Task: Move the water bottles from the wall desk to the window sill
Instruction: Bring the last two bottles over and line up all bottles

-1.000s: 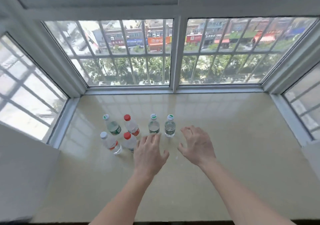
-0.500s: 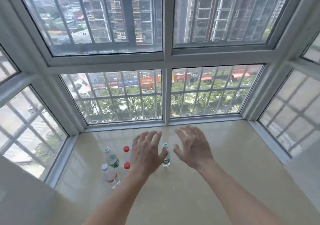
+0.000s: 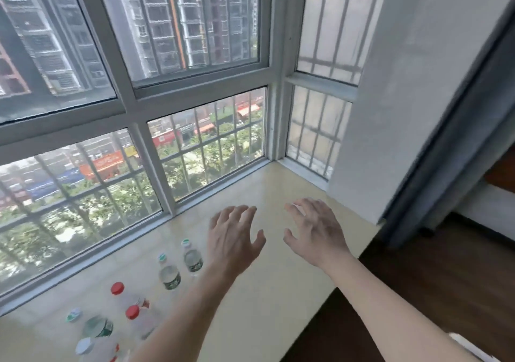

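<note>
Several clear water bottles stand on the cream window sill (image 3: 267, 286) at the lower left. Two have green caps (image 3: 192, 258) (image 3: 168, 274), two have red caps (image 3: 118, 290) (image 3: 136, 320), and two more sit at the bottom edge, one green-capped (image 3: 94, 325) and one white-capped (image 3: 89, 349). My left hand (image 3: 234, 239) hovers above the sill to the right of the bottles, fingers spread, holding nothing. My right hand (image 3: 316, 230) is beside it, also spread and empty.
Barred windows (image 3: 206, 149) border the sill at the back and the right end. A white wall (image 3: 412, 96) and a grey curtain (image 3: 446, 149) stand at the right. Dark wooden floor (image 3: 434, 286) lies below the sill's front edge.
The view has swung to the right and tilted, so the bottles now lie at the lower left. Both hands have drawn away from the bottles and stay empty.
</note>
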A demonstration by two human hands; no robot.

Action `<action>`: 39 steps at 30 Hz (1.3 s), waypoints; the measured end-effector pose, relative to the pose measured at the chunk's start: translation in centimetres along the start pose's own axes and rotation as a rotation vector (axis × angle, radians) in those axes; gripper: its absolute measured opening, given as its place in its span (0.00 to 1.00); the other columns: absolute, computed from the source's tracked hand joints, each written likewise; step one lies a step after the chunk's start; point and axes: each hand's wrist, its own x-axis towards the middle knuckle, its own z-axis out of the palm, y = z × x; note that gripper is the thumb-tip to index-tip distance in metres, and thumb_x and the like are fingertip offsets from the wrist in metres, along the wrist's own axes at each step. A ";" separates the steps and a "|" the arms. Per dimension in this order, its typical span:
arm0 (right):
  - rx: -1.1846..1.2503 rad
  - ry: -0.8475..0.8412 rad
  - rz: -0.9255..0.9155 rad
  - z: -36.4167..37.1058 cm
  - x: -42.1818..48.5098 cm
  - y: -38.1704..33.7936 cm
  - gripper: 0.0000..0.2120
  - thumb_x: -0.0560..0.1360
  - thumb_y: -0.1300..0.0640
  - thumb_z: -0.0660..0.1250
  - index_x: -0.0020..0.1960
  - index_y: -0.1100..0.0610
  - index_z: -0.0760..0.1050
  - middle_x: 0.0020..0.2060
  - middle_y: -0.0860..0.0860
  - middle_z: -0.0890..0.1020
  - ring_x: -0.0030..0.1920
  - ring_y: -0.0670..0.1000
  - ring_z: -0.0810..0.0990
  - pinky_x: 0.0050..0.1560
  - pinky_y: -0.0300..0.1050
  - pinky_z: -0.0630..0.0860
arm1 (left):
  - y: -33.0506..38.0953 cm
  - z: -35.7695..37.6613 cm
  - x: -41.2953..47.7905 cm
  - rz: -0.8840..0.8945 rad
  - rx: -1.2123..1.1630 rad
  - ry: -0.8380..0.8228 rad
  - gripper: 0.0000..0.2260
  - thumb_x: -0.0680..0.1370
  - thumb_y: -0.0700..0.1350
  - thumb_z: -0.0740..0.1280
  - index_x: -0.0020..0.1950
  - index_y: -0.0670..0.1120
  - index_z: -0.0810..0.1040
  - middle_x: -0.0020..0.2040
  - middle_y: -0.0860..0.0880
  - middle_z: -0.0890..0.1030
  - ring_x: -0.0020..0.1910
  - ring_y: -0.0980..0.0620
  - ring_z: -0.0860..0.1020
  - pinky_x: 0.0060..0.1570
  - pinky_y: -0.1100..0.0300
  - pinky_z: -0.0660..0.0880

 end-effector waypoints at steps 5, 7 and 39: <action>-0.089 -0.029 0.255 -3.3 -7.1 7.4 0.27 0.72 0.43 0.61 0.67 0.54 0.75 0.62 0.53 0.78 0.65 0.56 0.73 0.70 0.53 0.68 | 8.8 1.9 1.4 0.227 -0.098 -0.058 0.26 0.74 0.62 0.58 0.68 0.52 0.73 0.64 0.52 0.79 0.64 0.46 0.74 0.64 0.48 0.70; -0.121 -0.023 0.346 -4.5 -9.6 10.0 0.27 0.72 0.42 0.58 0.66 0.53 0.74 0.62 0.52 0.77 0.65 0.55 0.72 0.71 0.53 0.66 | 12.2 2.8 1.8 0.327 -0.113 -0.072 0.26 0.75 0.61 0.58 0.69 0.52 0.72 0.66 0.52 0.78 0.66 0.47 0.73 0.65 0.48 0.69; -0.184 0.121 0.844 -6.3 -13.6 55.5 0.22 0.71 0.47 0.69 0.64 0.51 0.77 0.58 0.51 0.79 0.60 0.54 0.77 0.65 0.53 0.74 | 58.2 21.3 23.1 0.822 -0.206 -0.190 0.23 0.73 0.59 0.59 0.63 0.50 0.77 0.58 0.52 0.81 0.58 0.47 0.78 0.57 0.49 0.74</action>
